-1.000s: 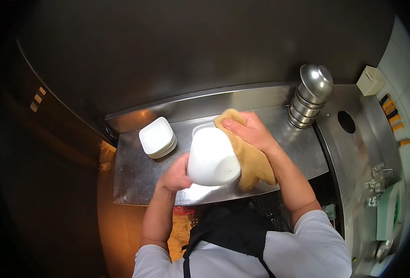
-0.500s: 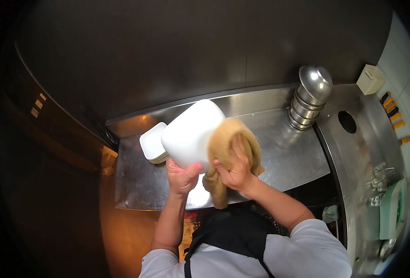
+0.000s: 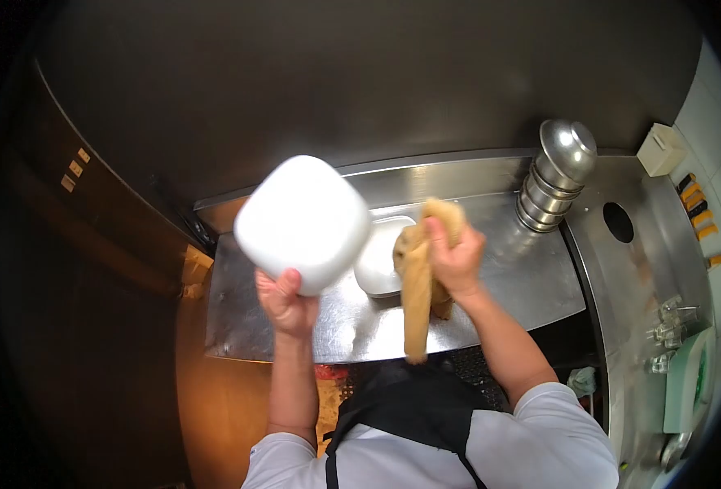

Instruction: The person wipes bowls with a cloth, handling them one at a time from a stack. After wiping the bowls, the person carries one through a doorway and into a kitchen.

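Observation:
A white square plate is gripped at its lower edge by my left hand, which holds it raised over the left part of the steel counter. My right hand is closed on a tan cloth that hangs down from it. Between the two hands, another white square dish rests on the counter, partly hidden by the cloth and the raised plate.
Stacked metal bowls stand at the counter's back right. Beyond are a round hole, a white box, orange and black handles on the wall, glasses and a pale green container.
My left hand has moved left with the plate, away from the cloth. My right hand has shifted right and up, and the cloth now hangs down. The dish between them has come into view.

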`<state>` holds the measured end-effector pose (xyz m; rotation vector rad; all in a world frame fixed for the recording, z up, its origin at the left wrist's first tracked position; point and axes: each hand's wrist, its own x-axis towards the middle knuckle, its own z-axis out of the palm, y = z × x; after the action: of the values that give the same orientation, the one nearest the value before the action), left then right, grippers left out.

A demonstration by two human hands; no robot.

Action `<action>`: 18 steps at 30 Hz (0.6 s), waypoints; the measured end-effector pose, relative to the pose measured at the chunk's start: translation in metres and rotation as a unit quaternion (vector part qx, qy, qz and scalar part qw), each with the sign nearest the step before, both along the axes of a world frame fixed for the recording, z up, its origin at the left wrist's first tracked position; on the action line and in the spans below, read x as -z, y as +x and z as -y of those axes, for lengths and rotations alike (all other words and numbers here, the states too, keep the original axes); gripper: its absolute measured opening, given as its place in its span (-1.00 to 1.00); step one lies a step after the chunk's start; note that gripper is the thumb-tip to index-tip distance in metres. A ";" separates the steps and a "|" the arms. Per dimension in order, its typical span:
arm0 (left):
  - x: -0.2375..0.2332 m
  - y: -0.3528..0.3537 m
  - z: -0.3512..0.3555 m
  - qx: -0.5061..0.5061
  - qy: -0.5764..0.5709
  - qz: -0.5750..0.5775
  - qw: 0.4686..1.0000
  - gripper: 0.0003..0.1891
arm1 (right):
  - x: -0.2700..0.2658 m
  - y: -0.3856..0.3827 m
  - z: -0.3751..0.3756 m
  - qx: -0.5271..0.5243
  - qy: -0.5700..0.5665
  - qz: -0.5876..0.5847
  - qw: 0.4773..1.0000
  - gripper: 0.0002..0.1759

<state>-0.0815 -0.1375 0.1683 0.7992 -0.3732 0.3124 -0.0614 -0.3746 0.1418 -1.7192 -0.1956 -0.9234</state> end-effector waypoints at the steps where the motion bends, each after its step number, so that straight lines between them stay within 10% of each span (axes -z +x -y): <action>1: -0.007 0.006 -0.013 -0.045 0.036 0.011 0.998 -0.47 | 0.001 0.001 0.010 0.014 0.057 -0.004 0.998 -0.72; 5: 0.014 0.046 -0.071 -0.249 0.408 -0.044 0.877 -0.81 | -0.008 -0.004 0.060 0.048 0.161 -0.009 0.986 -0.67; 10: 0.066 0.074 -0.088 -0.269 0.819 -0.015 0.507 -0.80 | 0.006 -0.005 0.076 0.075 0.140 0.011 0.987 -0.69; 18: 0.113 0.093 -0.097 -0.234 0.851 0.004 0.470 -0.82 | 0.015 -0.015 0.080 0.062 0.124 -0.004 0.990 -0.68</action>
<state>0.0112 -0.0402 0.0554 2.9804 -0.3821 0.3878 -0.0765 -0.4546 0.1271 -1.5165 0.0319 -0.9893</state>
